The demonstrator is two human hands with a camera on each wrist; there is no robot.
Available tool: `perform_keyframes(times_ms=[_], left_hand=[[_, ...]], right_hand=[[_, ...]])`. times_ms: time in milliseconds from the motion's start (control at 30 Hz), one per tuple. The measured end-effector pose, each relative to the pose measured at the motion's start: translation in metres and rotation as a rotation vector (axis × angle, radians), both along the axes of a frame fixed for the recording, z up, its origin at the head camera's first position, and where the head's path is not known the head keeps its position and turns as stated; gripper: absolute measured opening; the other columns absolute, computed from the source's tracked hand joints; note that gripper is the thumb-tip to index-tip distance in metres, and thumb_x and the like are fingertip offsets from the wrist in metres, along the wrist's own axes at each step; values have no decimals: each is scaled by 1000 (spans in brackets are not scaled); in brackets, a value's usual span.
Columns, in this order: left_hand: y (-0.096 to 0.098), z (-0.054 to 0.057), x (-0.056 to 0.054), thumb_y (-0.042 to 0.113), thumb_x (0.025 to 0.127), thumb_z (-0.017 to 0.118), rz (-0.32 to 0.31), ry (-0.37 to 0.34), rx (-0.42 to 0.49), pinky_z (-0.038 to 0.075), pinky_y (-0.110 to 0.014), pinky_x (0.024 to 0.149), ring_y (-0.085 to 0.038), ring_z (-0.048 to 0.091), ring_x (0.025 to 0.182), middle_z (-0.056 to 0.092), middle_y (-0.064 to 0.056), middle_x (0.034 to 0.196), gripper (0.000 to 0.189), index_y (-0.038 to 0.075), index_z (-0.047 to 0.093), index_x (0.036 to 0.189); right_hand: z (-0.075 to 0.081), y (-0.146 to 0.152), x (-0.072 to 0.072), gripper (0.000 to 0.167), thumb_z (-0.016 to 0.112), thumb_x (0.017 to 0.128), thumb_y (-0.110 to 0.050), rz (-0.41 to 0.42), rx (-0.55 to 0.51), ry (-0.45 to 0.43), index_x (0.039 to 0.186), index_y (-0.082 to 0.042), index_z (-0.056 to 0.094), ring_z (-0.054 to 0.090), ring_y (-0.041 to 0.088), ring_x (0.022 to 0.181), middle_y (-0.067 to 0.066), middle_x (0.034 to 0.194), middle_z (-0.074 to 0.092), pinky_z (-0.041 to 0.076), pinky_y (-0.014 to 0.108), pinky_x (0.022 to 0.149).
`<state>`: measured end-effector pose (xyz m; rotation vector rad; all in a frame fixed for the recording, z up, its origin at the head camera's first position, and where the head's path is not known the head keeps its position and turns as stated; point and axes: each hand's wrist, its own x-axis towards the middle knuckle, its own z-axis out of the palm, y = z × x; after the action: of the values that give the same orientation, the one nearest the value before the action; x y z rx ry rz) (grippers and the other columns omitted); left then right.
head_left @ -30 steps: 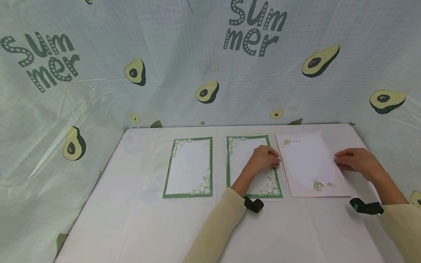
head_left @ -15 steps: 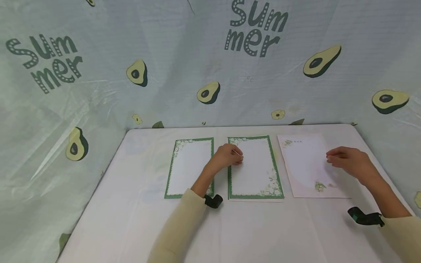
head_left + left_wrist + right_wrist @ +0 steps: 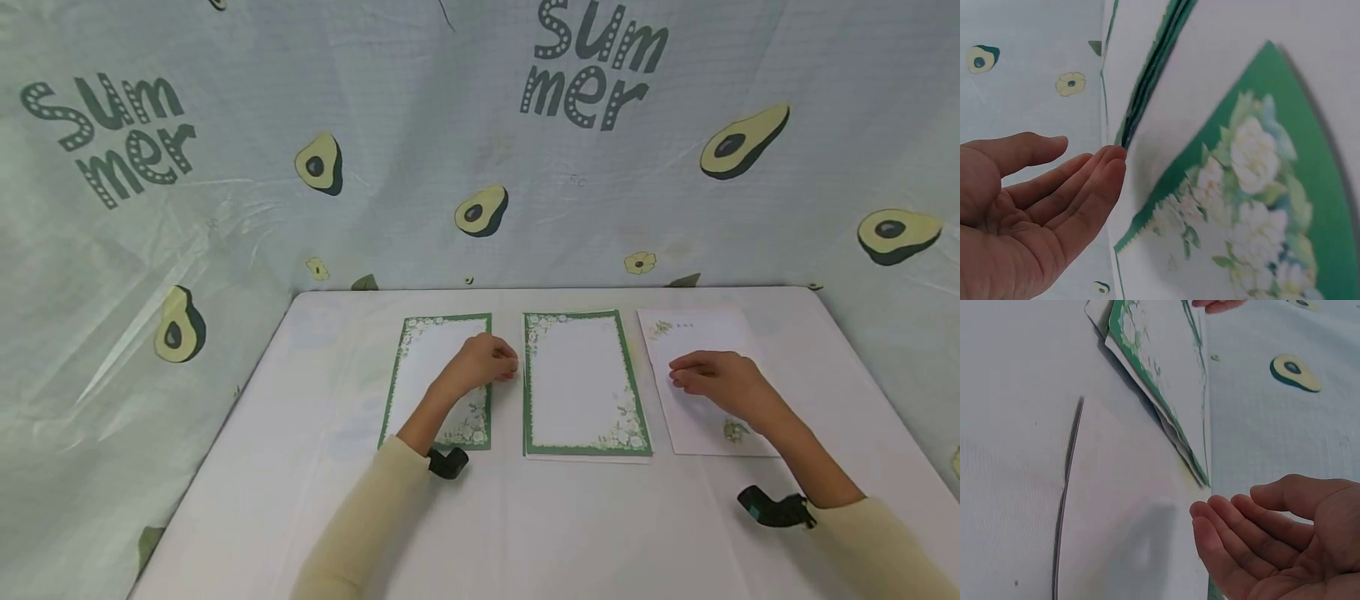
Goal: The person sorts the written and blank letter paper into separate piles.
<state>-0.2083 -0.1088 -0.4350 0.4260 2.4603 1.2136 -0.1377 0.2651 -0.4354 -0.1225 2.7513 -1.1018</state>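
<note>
Three paper places lie in a row on the white table. At left is a sheet of letter paper with a green floral border (image 3: 431,358). A similar green-bordered stack (image 3: 577,383) lies in the middle, a pale sheet edge showing beneath. To the right is pale pink letter paper (image 3: 705,433) with small flower prints. My left hand (image 3: 477,364) hovers over the left paper's right edge, its fingers loosely bent and holding nothing. Above the pink paper is my right hand (image 3: 720,382), also holding nothing, with its thumb apart from the fingers in the right wrist view.
The table (image 3: 570,525) is covered in white and extends in front of the papers. Behind it hangs a pale curtain (image 3: 405,125) printed with avocados and lettering. A black wrist camera (image 3: 448,463) sits on the left cuff, another camera (image 3: 774,507) on the right.
My left hand has moved left from the middle stack's right edge to the left paper. The right hand has let go of the pink paper's right edge and moved left above it.
</note>
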Motion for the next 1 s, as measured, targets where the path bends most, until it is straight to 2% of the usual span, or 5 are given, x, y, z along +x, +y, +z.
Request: perform_keyframes(times_ms=[100,200,333,667,1000], left_hand=[[-4,-3,-1,12,101,64,5,-1,-34,62,-34,76,-22,73,87,75,-12,98,23,-5,72,115],[-6,-5,-1,12,101,64,4,-14,-29,62,-32,77,-22,72,87,75,-12,99,25,-5,71,117],[-7,-6,-1,10,101,63,19,-43,17,63,-32,80,-23,73,90,74,-14,104,26,-6,69,120],[-4,-12,0,6,101,62,69,-99,117,64,-32,81,-28,74,94,71,-18,108,26,-8,65,123],[5,-18,2,3,101,62,148,-154,218,63,-31,84,-29,74,97,70,-21,108,25,-9,65,122]], right_hand=[[-2,-10,-2,37,63,103,-22,18,-36,-4,127,6,65,73,29,102,20,116,72,61,46,91],[-5,-16,-3,37,62,103,-21,22,-58,-5,128,7,65,73,28,103,21,119,72,62,40,90],[-11,-23,-8,36,62,103,-20,20,-74,-20,130,5,66,73,26,101,21,122,70,62,33,86],[-21,-37,-18,42,59,104,-17,-7,-184,-118,135,11,56,74,27,99,26,119,67,63,32,82],[-23,-47,-24,39,57,104,-16,-35,-167,-157,133,11,59,74,24,98,24,117,70,63,33,84]])
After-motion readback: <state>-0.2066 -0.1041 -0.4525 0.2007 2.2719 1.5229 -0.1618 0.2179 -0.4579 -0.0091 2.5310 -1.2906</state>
